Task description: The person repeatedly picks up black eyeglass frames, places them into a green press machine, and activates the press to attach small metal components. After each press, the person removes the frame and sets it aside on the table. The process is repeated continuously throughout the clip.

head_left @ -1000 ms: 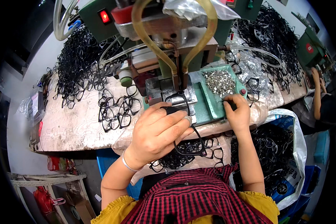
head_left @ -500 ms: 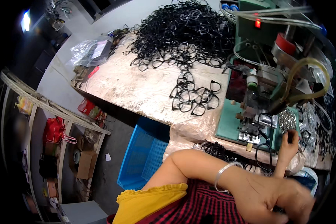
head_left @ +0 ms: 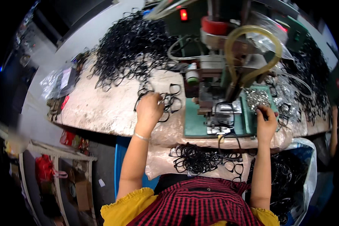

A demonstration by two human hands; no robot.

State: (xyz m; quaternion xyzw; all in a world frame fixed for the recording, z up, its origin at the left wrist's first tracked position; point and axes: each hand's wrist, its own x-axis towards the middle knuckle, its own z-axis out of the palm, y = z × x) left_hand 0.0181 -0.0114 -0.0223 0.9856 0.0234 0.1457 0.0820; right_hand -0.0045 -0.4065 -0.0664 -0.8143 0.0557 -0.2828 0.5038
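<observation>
My left hand (head_left: 150, 110) is over a small cluster of black eyeglass frames (head_left: 174, 103) on the table. Its fingers are curled and closed among the frames; what they hold, if anything, is hidden. At the front edge of a green tray of small silver metal parts (head_left: 257, 98), my right hand (head_left: 266, 119) has thumb and fingers pinched together. Anything between those fingertips is too small to name. Between my hands stands a green bench press (head_left: 214, 71) with a metal fixture (head_left: 219, 122). One black eyeglass frame (head_left: 235, 139) hangs at the fixture's front, touched by neither hand.
A large heap of black frames (head_left: 128, 47) covers the back left of the table (head_left: 90, 109). More frames (head_left: 196, 158) lie on the plastic-covered ledge before me. A white-lined bin (head_left: 310, 154) holds frames at right. A yellowish hose (head_left: 277, 41) loops beside the press.
My left hand has swung from low in front of my body out to the frames at the left. My right hand stays by the metal parts. The view has turned to the right.
</observation>
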